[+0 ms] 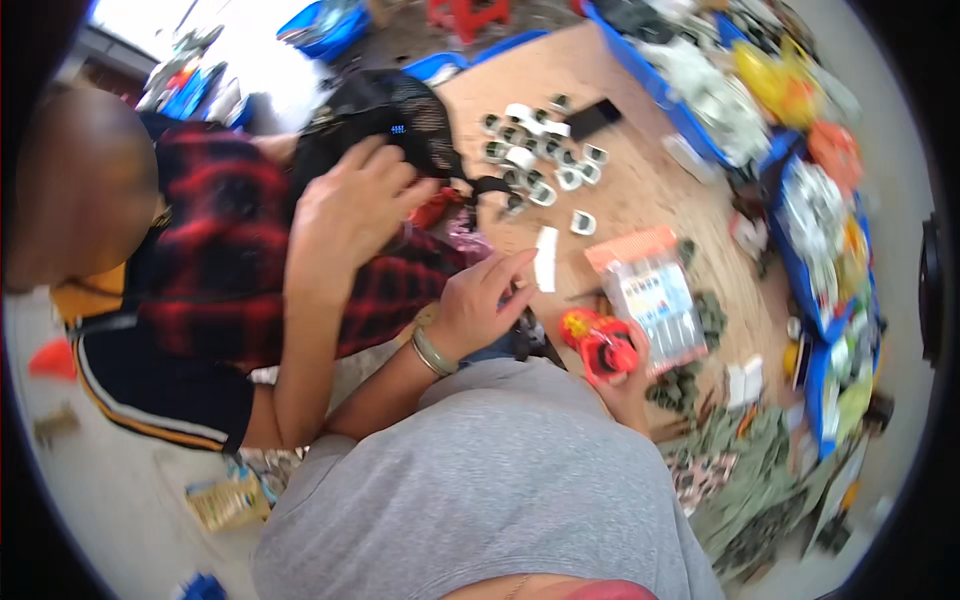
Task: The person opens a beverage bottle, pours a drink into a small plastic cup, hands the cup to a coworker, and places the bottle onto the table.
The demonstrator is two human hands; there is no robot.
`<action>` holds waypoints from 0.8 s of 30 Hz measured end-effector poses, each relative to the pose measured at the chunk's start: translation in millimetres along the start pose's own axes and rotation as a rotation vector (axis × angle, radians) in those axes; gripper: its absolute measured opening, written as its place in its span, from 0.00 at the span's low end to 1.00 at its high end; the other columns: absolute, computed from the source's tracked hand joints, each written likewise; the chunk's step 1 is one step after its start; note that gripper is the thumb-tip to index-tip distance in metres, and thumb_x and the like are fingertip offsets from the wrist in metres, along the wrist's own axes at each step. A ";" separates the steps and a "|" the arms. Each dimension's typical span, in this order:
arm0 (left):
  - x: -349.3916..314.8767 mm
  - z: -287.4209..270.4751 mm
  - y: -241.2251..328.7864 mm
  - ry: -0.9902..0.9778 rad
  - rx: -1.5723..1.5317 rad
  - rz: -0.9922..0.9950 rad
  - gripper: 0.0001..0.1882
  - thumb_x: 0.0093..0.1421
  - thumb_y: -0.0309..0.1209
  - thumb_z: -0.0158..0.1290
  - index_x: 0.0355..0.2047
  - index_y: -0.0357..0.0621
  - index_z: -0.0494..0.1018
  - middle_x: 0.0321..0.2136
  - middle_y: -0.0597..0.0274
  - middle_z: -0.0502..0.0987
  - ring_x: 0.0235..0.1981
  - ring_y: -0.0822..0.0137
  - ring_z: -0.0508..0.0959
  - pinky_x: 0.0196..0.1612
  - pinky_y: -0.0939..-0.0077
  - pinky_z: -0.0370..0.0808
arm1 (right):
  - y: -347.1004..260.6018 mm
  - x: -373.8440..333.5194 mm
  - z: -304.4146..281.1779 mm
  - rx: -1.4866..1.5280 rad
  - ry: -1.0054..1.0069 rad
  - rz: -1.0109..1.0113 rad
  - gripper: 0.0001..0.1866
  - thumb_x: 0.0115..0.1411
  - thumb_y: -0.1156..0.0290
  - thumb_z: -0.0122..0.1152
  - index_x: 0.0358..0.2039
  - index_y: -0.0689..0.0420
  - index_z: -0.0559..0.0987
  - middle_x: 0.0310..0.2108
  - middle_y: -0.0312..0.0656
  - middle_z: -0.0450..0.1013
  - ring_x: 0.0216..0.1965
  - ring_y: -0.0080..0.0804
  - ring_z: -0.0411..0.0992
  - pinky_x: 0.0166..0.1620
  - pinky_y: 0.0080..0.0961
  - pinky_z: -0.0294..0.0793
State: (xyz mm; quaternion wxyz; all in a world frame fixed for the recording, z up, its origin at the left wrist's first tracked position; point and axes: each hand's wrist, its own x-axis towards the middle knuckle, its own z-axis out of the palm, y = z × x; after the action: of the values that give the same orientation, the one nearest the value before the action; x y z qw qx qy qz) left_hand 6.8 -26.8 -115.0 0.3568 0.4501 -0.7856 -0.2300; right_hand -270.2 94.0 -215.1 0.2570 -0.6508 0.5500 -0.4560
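My left hand, with a bracelet at its wrist, hovers by the table's near edge. Its fingers are apart, and their tips come close to a white strip. A small dark patch shows between them; I cannot make out what it is. On the right, my right hand is closed around a red and yellow plastic object, whose exact kind is blurred. Beside that hand lies a clear packet with an orange top, holding grey pieces. Several small white and dark pieces are spread farther off on the wooden table.
At my left sits a person in dark and red plaid clothing, whose hand rests near a black mesh item. A dark phone-like slab lies at the back. Blue bins full of bags line the right, above green cloth.
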 end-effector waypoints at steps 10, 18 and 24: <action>-39.9 49.6 38.7 -0.154 -0.397 -0.223 0.35 0.61 0.23 0.58 0.66 0.40 0.57 0.35 0.63 0.76 0.31 0.76 0.76 0.35 0.82 0.75 | -3.0 -2.5 2.8 0.060 0.026 -0.031 0.54 0.37 0.70 0.82 0.64 0.57 0.61 0.62 0.50 0.61 0.64 0.49 0.61 0.65 0.40 0.61; -24.6 -112.1 188.4 -0.117 -1.066 0.139 0.32 0.65 0.29 0.53 0.62 0.34 0.50 0.42 0.51 0.74 0.35 0.69 0.77 0.37 0.77 0.77 | 17.5 -17.8 2.0 0.235 0.076 0.027 0.51 0.36 0.76 0.79 0.62 0.58 0.63 0.59 0.48 0.64 0.60 0.45 0.64 0.63 0.36 0.64; -93.2 -83.1 189.8 -0.070 -0.415 0.183 0.18 0.58 0.22 0.58 0.50 0.36 0.72 0.33 0.61 0.76 0.30 0.76 0.75 0.29 0.82 0.73 | -8.3 -7.8 3.7 0.166 0.066 -0.042 0.50 0.37 0.75 0.79 0.63 0.58 0.62 0.59 0.50 0.62 0.61 0.47 0.63 0.64 0.36 0.64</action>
State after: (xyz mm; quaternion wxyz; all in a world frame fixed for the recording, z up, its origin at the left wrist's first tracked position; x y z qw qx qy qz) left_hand -0.8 143.9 34.8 0.4339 0.2858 -0.7707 -0.3689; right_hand -262.8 102.9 -212.3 0.2820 -0.6234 0.5048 -0.5264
